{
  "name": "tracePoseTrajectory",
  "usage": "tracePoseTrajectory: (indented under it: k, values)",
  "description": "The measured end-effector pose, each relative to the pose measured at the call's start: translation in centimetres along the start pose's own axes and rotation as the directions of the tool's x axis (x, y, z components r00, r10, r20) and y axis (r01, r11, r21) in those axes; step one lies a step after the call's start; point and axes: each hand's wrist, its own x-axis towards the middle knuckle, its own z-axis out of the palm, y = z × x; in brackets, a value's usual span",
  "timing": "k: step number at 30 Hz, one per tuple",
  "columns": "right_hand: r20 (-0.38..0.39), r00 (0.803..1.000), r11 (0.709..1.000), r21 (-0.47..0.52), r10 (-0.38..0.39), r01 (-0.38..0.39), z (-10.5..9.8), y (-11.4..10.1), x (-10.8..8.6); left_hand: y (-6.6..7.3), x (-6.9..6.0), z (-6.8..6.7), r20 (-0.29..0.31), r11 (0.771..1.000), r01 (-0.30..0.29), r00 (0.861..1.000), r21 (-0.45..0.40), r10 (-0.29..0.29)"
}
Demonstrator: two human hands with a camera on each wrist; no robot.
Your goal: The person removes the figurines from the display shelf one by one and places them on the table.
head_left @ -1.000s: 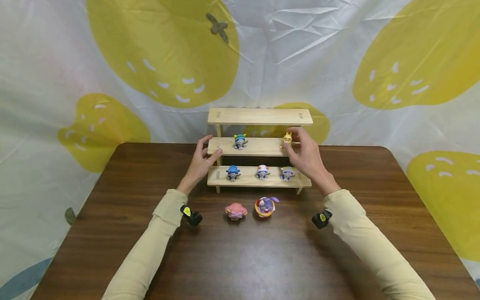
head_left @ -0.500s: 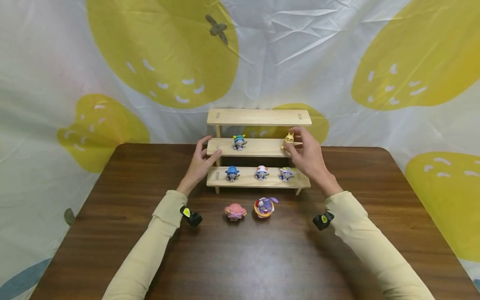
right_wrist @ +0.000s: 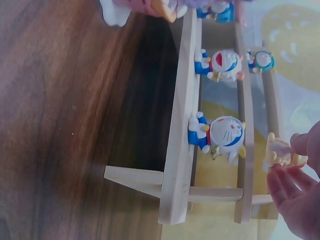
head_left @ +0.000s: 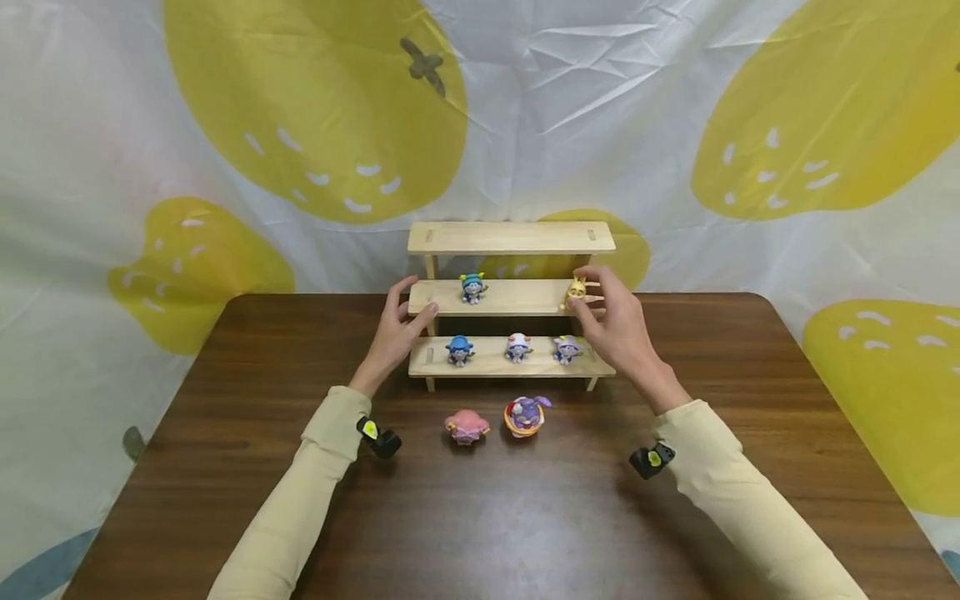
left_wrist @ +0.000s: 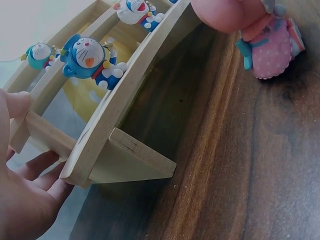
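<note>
A three-tier wooden display shelf (head_left: 510, 239) stands at the table's back. My left hand (head_left: 392, 343) grips the left end of its middle tier; in the left wrist view the thumb lies on the board, the other fingers below and behind. Between thumb and fingers, my right hand (head_left: 624, 337) pinches a yellow long-eared figurine (head_left: 576, 292) at that tier's right end. Whether its base touches the board I cannot tell. A teal-hatted figurine (head_left: 472, 289) sits left on the same tier. The bottom tier bears a blue figurine (head_left: 459, 352), a white-hatted one (head_left: 517, 348) and a pale-lavender-hatted one (head_left: 566, 350).
On the brown table (head_left: 480, 525), in front of the shelf, are a pink figurine (head_left: 467, 427) and a purple figurine in a basket-like cup (head_left: 524, 417). A fruit-printed curtain (head_left: 517, 117) hangs close behind the shelf.
Relative to the shelf, my right hand has shifted the yellow figurine slightly right and towards the tier's front. My left hand keeps its place on the shelf. The head view has drifted a little.
</note>
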Motion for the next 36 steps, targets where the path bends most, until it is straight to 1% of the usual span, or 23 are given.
tracePoseTrajectory:
  k: [7, 13, 17, 20, 23, 26, 28, 33, 36]
  values:
    - [-0.002, 0.999, 0.999, -0.004, -0.048, 0.048, 0.1, -0.8, -0.8, 0.1, 0.0, -0.1, -0.012, 1.0, 0.005, 1.0, 0.002, -0.005]
    - [0.009, 0.999, 0.999, -0.004, -0.052, 0.052, 0.0, -1.6, -1.6, 0.0, -0.1, -0.2, -0.013, 1.0, 0.002, 1.0, 0.015, -0.002]
    - [0.016, 0.998, 0.998, 0.011, -0.067, 0.067, -0.1, -1.9, -2.2, 0.1, -0.1, -0.4, -0.012, 1.0, 0.011, 1.0, 0.015, -0.01]
    - [0.004, 0.997, 0.997, 0.018, -0.076, 0.076, -0.2, -2.1, -2.7, 0.7, -0.2, -0.3, 0.001, 1.0, 0.012, 1.0, 0.003, -0.012]
    - [-0.012, 0.997, 0.997, 0.022, -0.077, 0.077, -0.5, -2.2, -3.1, 1.9, -0.7, -0.2, 0.017, 1.0, 0.016, 1.0, -0.006, -0.016]
    - [-0.026, 0.996, 0.997, 0.003, -0.08, 0.08, -0.8, -2.2, -3.6, 2.7, -0.9, 0.0, 0.024, 1.0, 0.023, 0.999, -0.003, -0.023]
    - [-0.028, 0.996, 0.996, -0.012, -0.084, 0.084, -0.9, -2.2, -3.9, 2.4, -0.8, 0.1, 0.017, 1.0, 0.021, 1.0, 0.001, -0.021]
    - [-0.03, 0.996, 0.996, -0.036, -0.083, 0.082, -1.1, -1.9, -4.6, 0.7, 0.0, 0.1, 0.0, 1.0, -0.005, 1.0, 0.0, 0.005]
    - [-0.037, 0.996, 0.995, -0.051, -0.085, 0.083, -1.1, -1.8, -5.2, 0.2, 0.1, 0.0, -0.008, 1.0, -0.009, 1.0, 0.013, 0.009]
